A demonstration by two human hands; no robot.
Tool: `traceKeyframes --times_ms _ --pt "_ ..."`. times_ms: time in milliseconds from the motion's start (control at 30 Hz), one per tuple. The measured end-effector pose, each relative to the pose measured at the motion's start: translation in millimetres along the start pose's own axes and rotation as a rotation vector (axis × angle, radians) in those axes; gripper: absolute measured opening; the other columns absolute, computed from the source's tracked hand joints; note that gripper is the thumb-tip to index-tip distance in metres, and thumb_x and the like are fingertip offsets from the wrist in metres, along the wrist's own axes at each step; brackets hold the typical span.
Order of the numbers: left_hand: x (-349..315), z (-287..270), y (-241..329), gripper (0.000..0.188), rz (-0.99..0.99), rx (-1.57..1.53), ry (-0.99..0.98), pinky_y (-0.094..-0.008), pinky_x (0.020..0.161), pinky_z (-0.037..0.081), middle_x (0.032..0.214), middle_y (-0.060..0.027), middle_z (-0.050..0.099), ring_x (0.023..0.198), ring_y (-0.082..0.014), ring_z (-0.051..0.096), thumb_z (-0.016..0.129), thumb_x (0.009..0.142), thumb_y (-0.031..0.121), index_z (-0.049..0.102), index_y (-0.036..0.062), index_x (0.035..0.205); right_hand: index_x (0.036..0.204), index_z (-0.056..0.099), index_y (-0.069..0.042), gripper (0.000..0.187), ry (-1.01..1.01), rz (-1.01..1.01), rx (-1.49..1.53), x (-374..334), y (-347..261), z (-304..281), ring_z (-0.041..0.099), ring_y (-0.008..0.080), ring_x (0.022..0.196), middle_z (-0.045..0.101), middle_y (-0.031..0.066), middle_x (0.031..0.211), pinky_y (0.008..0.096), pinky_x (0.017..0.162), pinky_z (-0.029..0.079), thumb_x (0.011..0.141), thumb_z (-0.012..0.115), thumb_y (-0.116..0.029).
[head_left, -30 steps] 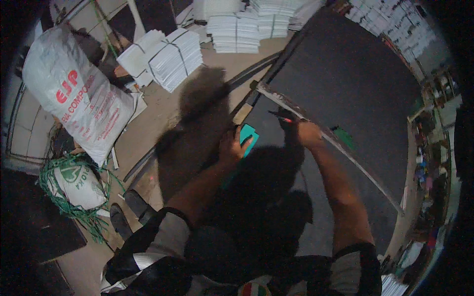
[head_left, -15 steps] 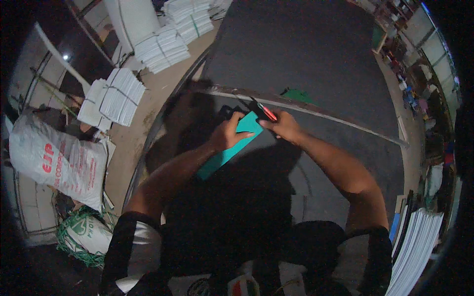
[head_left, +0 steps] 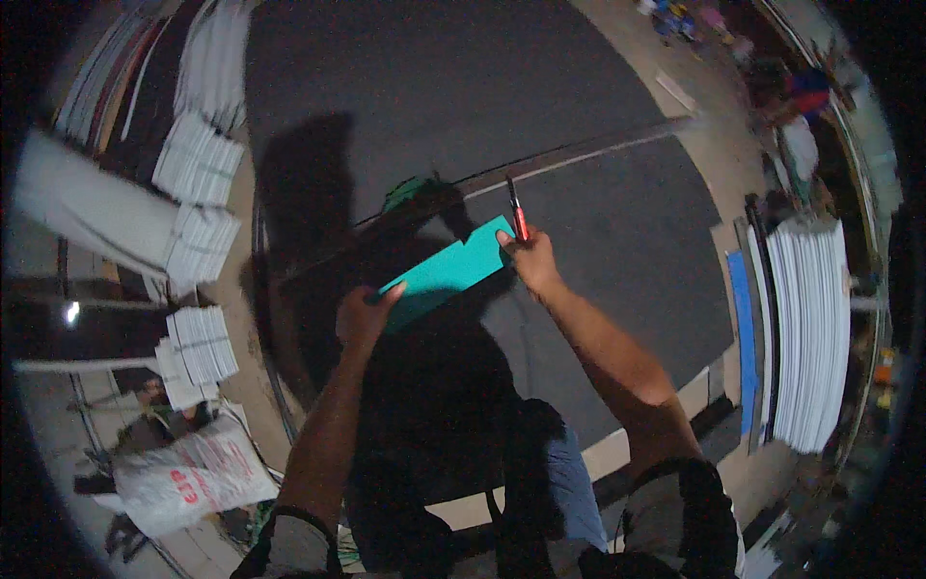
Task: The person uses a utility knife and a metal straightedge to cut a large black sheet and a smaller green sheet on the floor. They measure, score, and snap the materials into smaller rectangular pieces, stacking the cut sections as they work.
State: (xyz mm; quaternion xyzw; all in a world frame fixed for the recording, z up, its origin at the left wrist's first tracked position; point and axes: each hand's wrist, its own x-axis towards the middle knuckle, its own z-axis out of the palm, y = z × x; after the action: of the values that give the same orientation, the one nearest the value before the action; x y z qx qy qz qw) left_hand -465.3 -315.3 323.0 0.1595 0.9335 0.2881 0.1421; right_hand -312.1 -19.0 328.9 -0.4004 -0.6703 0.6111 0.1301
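Observation:
A flat turquoise strip with a small notch in its upper edge stretches between my two hands above the dark sheet. My left hand pinches its lower left end, the thumb lying on top. At the upper right end, my right hand grips the strip with thumb and fingers. That same hand also holds a slim red-handled cutter knife, its dark tip pointing up and away from me. Part of the strip near my left hand lies in shadow.
A large dark sheet spreads beneath my hands, with a long straight bar across it. Beyond the strip lies a green piece. Tied white stacks and a white sack stand left; white sheets stand right.
My left hand has slid down to the strip's lower left end. My right hand has taken hold of its upper end, and the knife has swung more upright. The view has turned.

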Motion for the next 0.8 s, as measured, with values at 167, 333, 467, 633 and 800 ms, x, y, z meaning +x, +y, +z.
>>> traceKeyframes --times_ms 167,333,467,633,800 --pt "-42 -18 137 0.054 -0.051 -0.264 -0.203 -0.0378 0.073 0.051 0.088 -0.0102 0.071 0.081 -0.0185 0.064 0.084 0.082 0.05 0.072 -0.0012 0.094 0.1 0.065 -0.002 0.035 0.264 0.112 0.109 -59 -21 -130 0.055 0.0116 0.068 0.061 0.0017 0.079 0.0313 0.057 0.046 0.091 0.079 -0.033" --pt "-71 -36 273 0.044 0.028 -0.372 -0.324 -0.0325 0.063 0.049 0.087 -0.0047 0.07 0.08 -0.0116 0.062 0.081 0.088 0.041 0.074 0.0003 0.103 0.104 0.062 -0.003 0.036 0.437 0.19 0.244 -117 -63 -231 0.055 0.0111 0.066 0.059 0.0007 0.08 0.0294 0.052 0.046 0.093 0.078 -0.034" --pt "-86 -30 373 0.048 0.078 -0.444 -0.359 -0.0316 0.061 0.053 0.094 -0.0047 0.07 0.081 -0.0121 0.063 0.08 0.089 0.041 0.072 0.0037 0.117 0.106 0.063 -0.002 0.036 0.612 0.158 0.375 -144 -84 -295 0.055 0.0114 0.067 0.061 0.0009 0.081 0.0293 0.052 0.046 0.093 0.077 -0.033" --pt "-89 -2 433 0.055 0.17 -0.438 -0.447 -0.0325 0.063 0.057 0.104 -0.0068 0.07 0.086 -0.0143 0.066 0.082 0.087 0.041 0.067 0.0036 0.125 0.104 0.062 -0.004 0.037 0.782 0.213 0.454 -170 -103 -342 0.057 0.0115 0.068 0.061 0.0008 0.081 0.0289 0.052 0.046 0.092 0.079 -0.034" --pt "-74 27 488 0.055 0.342 -0.43 -0.367 -0.0321 0.062 0.056 0.099 -0.0058 0.071 0.085 -0.0142 0.065 0.083 0.087 0.039 0.067 0.0026 0.124 0.109 0.061 -0.005 0.038 0.955 0.128 0.425 -150 -84 -374 0.058 0.0122 0.067 0.063 0.0016 0.086 0.0283 0.048 0.044 0.091 0.079 -0.033"
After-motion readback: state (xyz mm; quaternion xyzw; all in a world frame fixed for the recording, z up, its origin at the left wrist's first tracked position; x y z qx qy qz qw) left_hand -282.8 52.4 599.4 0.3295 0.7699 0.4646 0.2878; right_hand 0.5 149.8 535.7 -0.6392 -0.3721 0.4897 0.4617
